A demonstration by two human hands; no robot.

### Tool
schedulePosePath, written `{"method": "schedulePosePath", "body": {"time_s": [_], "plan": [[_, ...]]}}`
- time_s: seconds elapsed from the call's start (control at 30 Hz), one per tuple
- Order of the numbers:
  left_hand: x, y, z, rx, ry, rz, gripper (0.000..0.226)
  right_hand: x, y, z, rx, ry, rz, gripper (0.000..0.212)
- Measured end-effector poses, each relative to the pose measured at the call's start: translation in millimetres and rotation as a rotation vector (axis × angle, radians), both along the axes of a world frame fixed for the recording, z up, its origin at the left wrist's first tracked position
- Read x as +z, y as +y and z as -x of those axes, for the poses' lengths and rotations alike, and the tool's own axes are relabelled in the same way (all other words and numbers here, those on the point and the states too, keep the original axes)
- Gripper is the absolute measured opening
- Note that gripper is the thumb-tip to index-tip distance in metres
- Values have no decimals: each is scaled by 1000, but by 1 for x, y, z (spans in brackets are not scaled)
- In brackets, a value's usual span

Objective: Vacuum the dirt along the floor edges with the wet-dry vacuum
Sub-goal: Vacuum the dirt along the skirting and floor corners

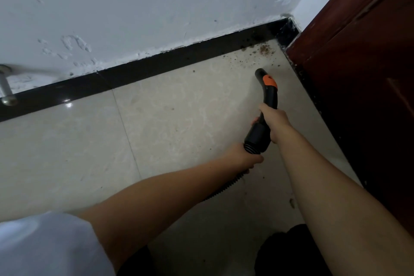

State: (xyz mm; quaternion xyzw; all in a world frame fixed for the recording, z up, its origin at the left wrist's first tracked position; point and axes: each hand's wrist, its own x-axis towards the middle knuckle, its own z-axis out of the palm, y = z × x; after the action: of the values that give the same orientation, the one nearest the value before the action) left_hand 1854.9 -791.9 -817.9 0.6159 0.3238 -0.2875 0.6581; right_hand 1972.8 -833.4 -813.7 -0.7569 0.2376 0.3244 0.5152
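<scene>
A black vacuum nozzle (266,87) with an orange collar points toward the floor corner. My right hand (274,122) grips its curved handle. Just behind it, my left hand (245,155) holds the ribbed black hose (226,188) where the hose joins the handle. Brown dirt (264,49) lies scattered in the corner along the black baseboard (156,65), a short way beyond the nozzle's open end. More specks lie around the nozzle tip on the beige tiled floor (168,119). The vacuum's body is out of view.
A dark red wooden door (363,74) stands along the right side of the floor. A white wall (134,6) rises above the baseboard. A metal door stopper (6,89) sticks out at the far left. A few crumbs (292,203) lie near my right forearm.
</scene>
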Motion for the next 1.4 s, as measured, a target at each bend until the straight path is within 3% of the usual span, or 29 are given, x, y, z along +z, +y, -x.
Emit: {"method": "schedulePosePath", "body": {"time_s": [0.17,0.37,0.63,0.77,1.0,1.4], "plan": [[-2,1,-8,-11,-4,19,39,-5,0,-7,-40,-9,-6,19],[-4,0,-7,75,17,34,17,-7,10,-10,85,-12,3,16],[-6,9,-8,199,24,69,26,0,40,-9,260,-10,5,16],[-6,1,-10,156,32,81,23,-2,26,-11,219,-15,14,16],[-3,10,-26,68,3,28,40,-4,18,-26,48,-38,6,16],[-4,48,-51,44,-56,-64,39,1,56,-53,83,-15,-15,20]]}}
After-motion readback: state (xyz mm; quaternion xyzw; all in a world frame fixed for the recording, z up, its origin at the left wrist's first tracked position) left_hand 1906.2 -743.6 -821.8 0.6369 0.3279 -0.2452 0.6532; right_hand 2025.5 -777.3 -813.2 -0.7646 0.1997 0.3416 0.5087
